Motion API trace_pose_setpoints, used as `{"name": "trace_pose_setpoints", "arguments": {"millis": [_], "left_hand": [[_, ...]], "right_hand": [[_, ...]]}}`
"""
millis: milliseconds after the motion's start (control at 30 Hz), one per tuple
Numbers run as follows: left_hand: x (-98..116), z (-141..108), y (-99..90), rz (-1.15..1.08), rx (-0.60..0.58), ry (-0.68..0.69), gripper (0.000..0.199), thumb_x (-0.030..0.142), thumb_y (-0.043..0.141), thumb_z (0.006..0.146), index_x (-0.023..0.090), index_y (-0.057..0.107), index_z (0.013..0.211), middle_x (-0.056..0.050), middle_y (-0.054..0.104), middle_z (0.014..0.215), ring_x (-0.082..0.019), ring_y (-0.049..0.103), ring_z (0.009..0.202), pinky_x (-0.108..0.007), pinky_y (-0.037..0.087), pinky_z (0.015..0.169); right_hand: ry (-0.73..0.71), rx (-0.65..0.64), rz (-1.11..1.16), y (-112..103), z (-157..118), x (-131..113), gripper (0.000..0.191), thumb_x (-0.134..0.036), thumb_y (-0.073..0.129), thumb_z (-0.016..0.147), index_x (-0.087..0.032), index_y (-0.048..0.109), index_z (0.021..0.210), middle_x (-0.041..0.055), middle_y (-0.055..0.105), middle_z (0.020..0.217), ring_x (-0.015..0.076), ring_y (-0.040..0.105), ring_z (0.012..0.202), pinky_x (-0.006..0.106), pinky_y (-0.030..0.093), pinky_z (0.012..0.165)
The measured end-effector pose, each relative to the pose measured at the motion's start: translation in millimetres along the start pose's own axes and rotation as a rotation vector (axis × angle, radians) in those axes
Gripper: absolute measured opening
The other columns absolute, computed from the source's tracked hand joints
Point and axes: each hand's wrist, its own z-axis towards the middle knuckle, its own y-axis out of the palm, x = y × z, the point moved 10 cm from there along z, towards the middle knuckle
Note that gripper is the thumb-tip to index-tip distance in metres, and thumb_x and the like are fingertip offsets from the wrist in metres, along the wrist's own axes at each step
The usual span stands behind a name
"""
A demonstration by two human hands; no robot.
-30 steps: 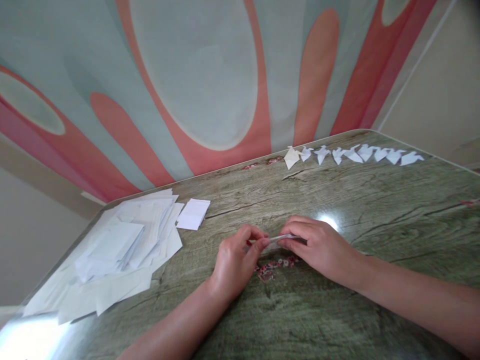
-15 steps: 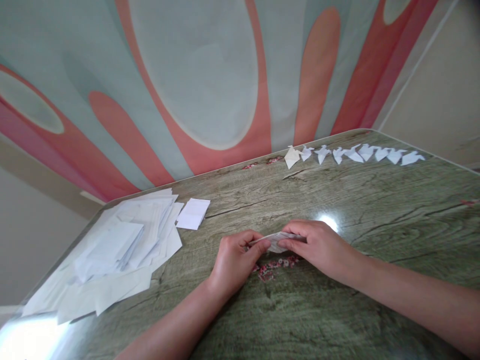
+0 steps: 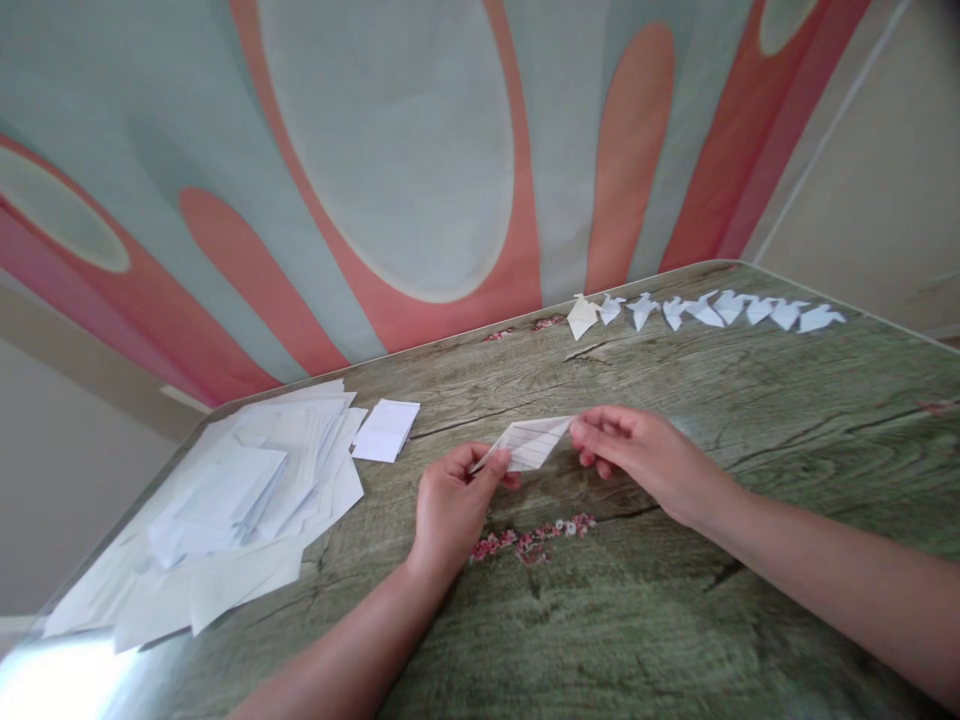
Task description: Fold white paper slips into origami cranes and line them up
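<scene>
A folded piece of lined paper (image 3: 534,443), pale and roughly diamond-shaped, is held above the table between both hands. My left hand (image 3: 459,500) pinches its left end, thumb in front and fingers behind. At the paper's pointed right tip, my right hand (image 3: 626,445) grips with thumb and index finger, its other fingers curled beneath. Below the paper, a strip of pink floral print (image 3: 532,540) shows on the wood-patterned tabletop (image 3: 570,620).
Loose and folded white sheets (image 3: 225,500) lie in a heap on the left. Beside them is a small folded white paper (image 3: 386,430). Several folded paper birds (image 3: 705,310) line the far right edge, a cream one (image 3: 582,317) leftmost. A patterned wall covering (image 3: 390,150) rises behind the table.
Both hands have lifted a little and moved apart. More of the folded paper now shows, and my right hand has shifted out to its right tip.
</scene>
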Motion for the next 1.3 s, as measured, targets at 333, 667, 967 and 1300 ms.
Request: {"name": "trace_pose_setpoints", "arguments": {"millis": [333,667,967,1300], "left_hand": [[3.5,-15.5,38.5,-0.276,-0.221,-0.058,0.024,0.034,0.068,0.081,0.015,0.067,0.095,-0.002,0.071,0.082,-0.014,0.065,0.073,-0.022,0.050,0.067],[-16.7,-13.9,34.9,-0.336,-0.148,-0.215,0.026,0.038,0.071,0.078,0.013,0.066,0.073,0.000,0.067,0.062,-0.010,0.058,0.054,-0.020,0.045,0.055],[-16.7,-12.9,37.4,-0.494,-0.120,-0.219,0.029,0.032,0.069,0.079,0.017,0.057,0.100,0.002,0.066,0.071,-0.012,0.061,0.060,-0.022,0.048,0.060],[25.6,-9.2,34.9,0.428,-0.499,0.352,0.027,0.011,0.045,0.092,0.023,0.066,0.103,-0.002,0.068,0.098,-0.017,0.059,0.094,-0.030,0.042,0.086]], "right_hand": [[-0.181,-0.093,-0.317,28.0,-20.0,-19.0,0.023,-0.033,0.054,0.089,-0.020,0.057,0.070,-0.0012,0.061,0.064,0.0142,0.054,0.057,0.025,0.041,0.052],[-0.212,0.057,-0.152,14.6,-21.9,-25.0,0.012,-0.022,0.061,0.084,-0.023,0.054,0.094,-0.0031,0.063,0.082,0.0124,0.061,0.069,0.024,0.047,0.062],[-0.125,-0.001,-0.156,18.7,-21.2,-18.0,0.009,-0.029,0.061,0.085,-0.022,0.057,0.089,-0.0029,0.063,0.073,0.0134,0.060,0.066,0.025,0.047,0.061],[-0.664,0.026,-0.495,24.9,-40.2,-61.2,0.026,-0.011,0.047,0.091,-0.024,0.059,0.111,0.0052,0.060,0.112,0.0189,0.056,0.106,0.036,0.046,0.092]]}}
